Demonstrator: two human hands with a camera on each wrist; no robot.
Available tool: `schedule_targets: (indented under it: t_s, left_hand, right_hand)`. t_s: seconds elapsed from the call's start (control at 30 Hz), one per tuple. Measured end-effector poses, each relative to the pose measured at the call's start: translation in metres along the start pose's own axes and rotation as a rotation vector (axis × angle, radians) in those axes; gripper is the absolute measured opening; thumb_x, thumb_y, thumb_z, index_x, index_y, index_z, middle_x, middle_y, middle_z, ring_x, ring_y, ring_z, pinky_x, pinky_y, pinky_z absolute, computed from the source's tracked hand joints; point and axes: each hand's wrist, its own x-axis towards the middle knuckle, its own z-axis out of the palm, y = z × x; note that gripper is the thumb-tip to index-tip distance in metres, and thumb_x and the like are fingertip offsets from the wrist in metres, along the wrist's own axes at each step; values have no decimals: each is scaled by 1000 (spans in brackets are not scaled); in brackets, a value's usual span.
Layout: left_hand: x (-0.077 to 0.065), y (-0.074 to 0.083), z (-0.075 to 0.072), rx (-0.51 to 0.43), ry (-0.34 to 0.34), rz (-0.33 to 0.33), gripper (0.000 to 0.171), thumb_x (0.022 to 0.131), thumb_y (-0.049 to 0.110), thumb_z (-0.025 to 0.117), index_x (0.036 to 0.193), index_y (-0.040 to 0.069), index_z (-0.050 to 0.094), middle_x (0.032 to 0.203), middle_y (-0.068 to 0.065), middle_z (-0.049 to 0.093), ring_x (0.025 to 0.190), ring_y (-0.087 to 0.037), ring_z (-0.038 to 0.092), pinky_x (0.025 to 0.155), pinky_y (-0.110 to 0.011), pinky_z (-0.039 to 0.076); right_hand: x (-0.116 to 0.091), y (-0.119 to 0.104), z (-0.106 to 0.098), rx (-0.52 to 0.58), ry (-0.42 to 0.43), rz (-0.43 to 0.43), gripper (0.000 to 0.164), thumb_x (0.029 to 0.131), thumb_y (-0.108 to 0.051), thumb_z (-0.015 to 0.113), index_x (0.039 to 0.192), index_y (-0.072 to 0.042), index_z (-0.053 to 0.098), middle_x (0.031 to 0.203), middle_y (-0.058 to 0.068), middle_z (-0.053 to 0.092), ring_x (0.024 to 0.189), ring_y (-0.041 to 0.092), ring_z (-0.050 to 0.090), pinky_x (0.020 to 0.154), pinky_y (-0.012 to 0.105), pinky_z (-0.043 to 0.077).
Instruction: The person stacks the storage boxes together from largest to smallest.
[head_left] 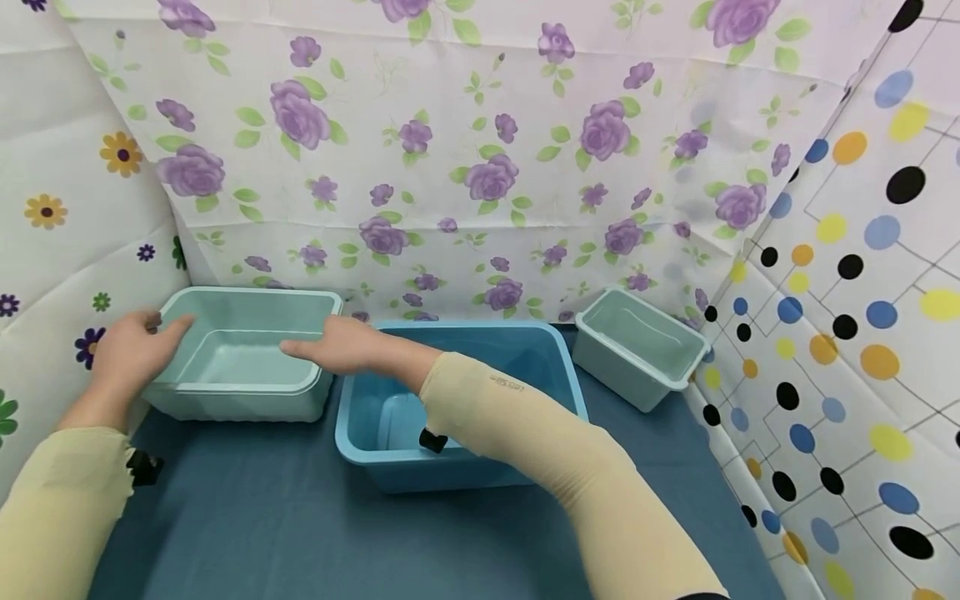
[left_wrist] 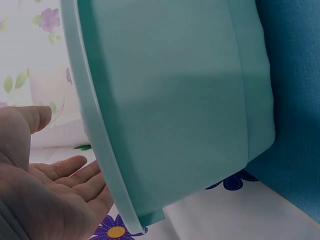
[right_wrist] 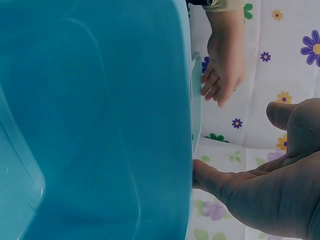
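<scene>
A pale green plastic bin (head_left: 240,406) stands at the left, against the flowered backdrop. My left hand (head_left: 135,354) is at its left end, thumb raised over the rim. In the left wrist view that hand's fingers (left_wrist: 75,172) stretch out right beside the bin's rim, with the thumb spread away. At the bin's right end is my right hand (head_left: 347,346), its thumb pointing left over the opening. The right wrist view shows the right hand's fingers extended and the thumb apart. Beneath my right forearm sits a larger blue bin (head_left: 465,477), partly covered by the sleeve.
A smaller grey-green bin (head_left: 611,375) stands angled at the back right. Dark blue cloth (head_left: 285,508) covers the table. Flowered sheets (head_left: 450,183) rise behind and at the left; a dotted sheet (head_left: 862,350) borders the right side.
</scene>
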Motion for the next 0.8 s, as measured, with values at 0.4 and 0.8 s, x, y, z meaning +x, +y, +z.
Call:
schedule_targets:
  t_s: [0.4,0.8]
  left_hand:
    - [7,-7,-7,-28,-2,-42,101,112,66,38,166,-19,23,166,-47,30,148,-68,34,115,-79,36]
    - [6,-15,-16,-31,9,-64,100,113,63,37,164,-22,23,164,-49,29,148,-70,33,115,-80,35]
  right_hand:
    - [17,-12,4,-65,-12,44,72,114,-65,49,165,-14,54,162,-1,57,119,10,64,91,30,50]
    - [35,-26,16,-80,-51,46,61,115,-62,50,157,-19,62,151,-8,62,121,7,65,94,27,50]
